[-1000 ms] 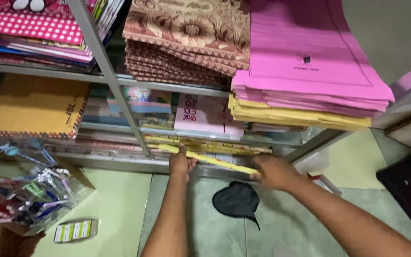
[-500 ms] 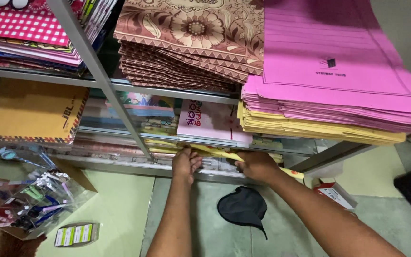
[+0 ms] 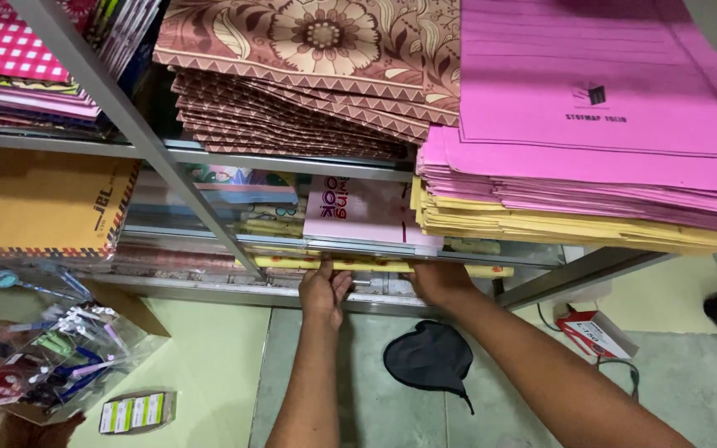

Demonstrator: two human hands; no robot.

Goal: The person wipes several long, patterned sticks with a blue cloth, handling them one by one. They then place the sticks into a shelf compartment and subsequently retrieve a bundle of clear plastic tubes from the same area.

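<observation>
Head view: left hand [image 3: 323,290] and right hand [image 3: 437,282] at frame centre, fingers gripping a yellow stack [image 3: 375,265] on the low shelf [image 3: 234,290]. Risk – the stack's right end overhangs and could sag or slide off – pink folders [image 3: 591,158] above sit close.

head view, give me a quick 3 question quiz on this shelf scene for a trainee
1. True or false: both hands are at the yellow stack on the low shelf.
2. Which pile lies directly on top of the yellow folders on the right? A) brown floral sheets B) pink folders C) checked pink paper
3. Fill in: the black item on the floor lies ____ the two forearms.

Key
1. True: the left hand and the right hand both touch the long yellow stack.
2. B: the pink folders rest on the yellow folders.
3. Between: the black item shows between them.
</observation>
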